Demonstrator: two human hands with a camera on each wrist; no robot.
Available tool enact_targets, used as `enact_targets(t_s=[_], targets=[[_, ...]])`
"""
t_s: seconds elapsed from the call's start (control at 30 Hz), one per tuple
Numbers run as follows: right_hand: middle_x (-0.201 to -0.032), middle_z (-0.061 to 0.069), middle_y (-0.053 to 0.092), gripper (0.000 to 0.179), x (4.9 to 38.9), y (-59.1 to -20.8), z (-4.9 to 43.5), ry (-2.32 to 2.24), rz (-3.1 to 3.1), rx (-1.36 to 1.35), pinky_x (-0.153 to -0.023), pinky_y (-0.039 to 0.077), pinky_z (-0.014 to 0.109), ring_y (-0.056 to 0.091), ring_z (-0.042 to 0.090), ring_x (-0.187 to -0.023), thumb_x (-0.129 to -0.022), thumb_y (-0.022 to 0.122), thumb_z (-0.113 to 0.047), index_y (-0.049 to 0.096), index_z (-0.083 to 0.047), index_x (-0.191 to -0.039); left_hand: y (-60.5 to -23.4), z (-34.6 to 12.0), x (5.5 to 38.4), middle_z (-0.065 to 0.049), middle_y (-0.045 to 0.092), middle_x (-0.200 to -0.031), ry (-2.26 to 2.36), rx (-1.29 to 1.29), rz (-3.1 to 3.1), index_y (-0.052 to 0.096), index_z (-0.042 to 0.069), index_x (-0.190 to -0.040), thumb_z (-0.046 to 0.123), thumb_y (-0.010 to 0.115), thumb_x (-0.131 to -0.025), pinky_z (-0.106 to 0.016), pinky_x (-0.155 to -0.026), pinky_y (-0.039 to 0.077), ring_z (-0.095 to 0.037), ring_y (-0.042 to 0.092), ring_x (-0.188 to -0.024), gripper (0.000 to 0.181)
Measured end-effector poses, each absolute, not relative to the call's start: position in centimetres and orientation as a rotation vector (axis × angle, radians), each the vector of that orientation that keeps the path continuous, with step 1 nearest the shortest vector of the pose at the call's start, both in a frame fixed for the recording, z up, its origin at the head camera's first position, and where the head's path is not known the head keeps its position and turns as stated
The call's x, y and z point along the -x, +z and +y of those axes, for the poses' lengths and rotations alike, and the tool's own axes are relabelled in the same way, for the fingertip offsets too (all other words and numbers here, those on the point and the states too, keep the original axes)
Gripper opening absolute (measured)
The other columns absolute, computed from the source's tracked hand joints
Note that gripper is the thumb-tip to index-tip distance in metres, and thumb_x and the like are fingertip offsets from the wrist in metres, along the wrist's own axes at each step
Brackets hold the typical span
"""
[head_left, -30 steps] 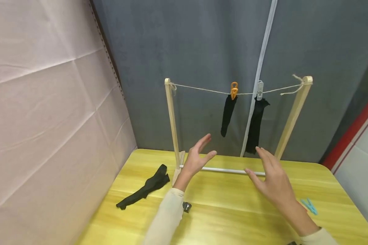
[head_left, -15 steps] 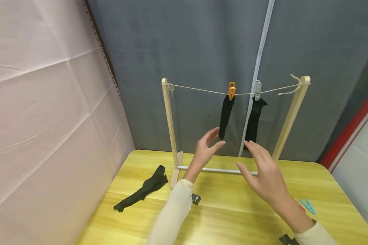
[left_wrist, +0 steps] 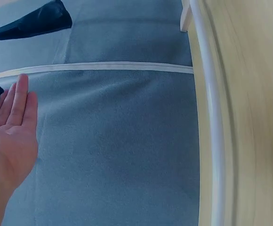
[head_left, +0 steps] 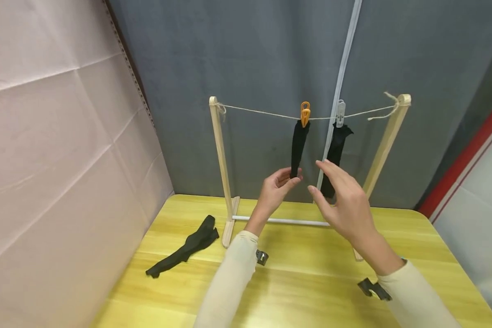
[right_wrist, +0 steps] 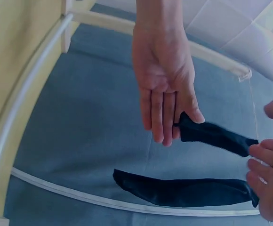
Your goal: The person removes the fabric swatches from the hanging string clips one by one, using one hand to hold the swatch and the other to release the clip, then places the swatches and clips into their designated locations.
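Two black socks hang from a string. An orange clothespin (head_left: 305,115) holds the left sock (head_left: 299,146), a clear grey clothespin (head_left: 340,114) the right sock (head_left: 337,148). My left hand (head_left: 272,193) pinches the lower tip of the left sock between thumb and fingers. In the right wrist view its thumb lies over that tip of the sock (right_wrist: 216,135). My right hand (head_left: 346,205) is raised in front of the right sock, thumb and fingers apart, holding nothing. A third piece of black cloth, sock-like (head_left: 188,247), lies crumpled on the table at left.
The string (head_left: 258,110) runs between a left wooden post (head_left: 221,157) and a right wooden post (head_left: 387,143). A white rod (head_left: 284,221) joins them low down, above the yellow table (head_left: 303,291). Behind stands a grey curtain (head_left: 229,50); a pale cloth wall (head_left: 65,159) borders the left.
My left hand has risen rightward to the left sock and taken its lower tip. The right hand has moved up and left. The blue clothespin at right is now almost wholly hidden behind the right forearm.
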State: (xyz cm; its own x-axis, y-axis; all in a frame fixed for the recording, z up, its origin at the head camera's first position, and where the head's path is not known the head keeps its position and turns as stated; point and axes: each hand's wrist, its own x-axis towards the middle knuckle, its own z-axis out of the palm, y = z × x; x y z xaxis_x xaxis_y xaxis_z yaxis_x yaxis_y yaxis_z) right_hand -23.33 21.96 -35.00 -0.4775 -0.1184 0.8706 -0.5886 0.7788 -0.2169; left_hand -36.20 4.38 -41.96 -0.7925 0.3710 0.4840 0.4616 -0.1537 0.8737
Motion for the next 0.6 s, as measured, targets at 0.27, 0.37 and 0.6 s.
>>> enact_targets(t_s=[0.27, 0.37, 0.6], targets=[[-0.138, 0.017, 0.070, 0.050, 26.8, -31.8, 21.2, 0.584, -1.830, -0.555, -0.114, 0.048, 0.058, 0.064, 0.037, -0.133, -0.095, 0.075, -0.018, 0.065, -0.007, -0.142, -42.1, 5.3, 36.0, -0.015, 0.077, -0.126, -2.155, 1.016, -1.971, 0.074, 0.011, -0.125, 0.031, 0.067, -0.105, -0.031, -0.113, 0.055, -0.028, 0.078, -0.106, 0.029], [-0.140, 0.017, 0.070, 0.051, 28.0, -29.8, 20.6, 0.516, -1.793, -0.540, -0.119, 0.044, 0.055, 0.060, 0.033, -0.140, -0.097, 0.074, -0.021, 0.063, -0.006, -0.144, -42.2, 5.6, 36.0, -0.017, 0.078, -0.123, -2.156, 1.020, -1.963, 0.074, 0.007, -0.123, 0.030, 0.065, -0.106, -0.032, -0.114, 0.054, -0.036, 0.078, -0.104, 0.031], [-0.153, 0.016, 0.060, 0.062, 29.7, -25.4, 19.5, 0.360, -1.917, -0.434, -0.127, 0.034, 0.053, 0.047, 0.030, -0.153, -0.104, 0.068, -0.035, 0.048, -0.009, -0.157, -42.3, 5.9, 36.0, -0.014, 0.080, -0.119, -2.126, 1.021, -1.963, 0.076, 0.007, -0.123, 0.031, 0.062, -0.108, -0.032, -0.114, 0.054, -0.040, 0.078, -0.102, 0.032]])
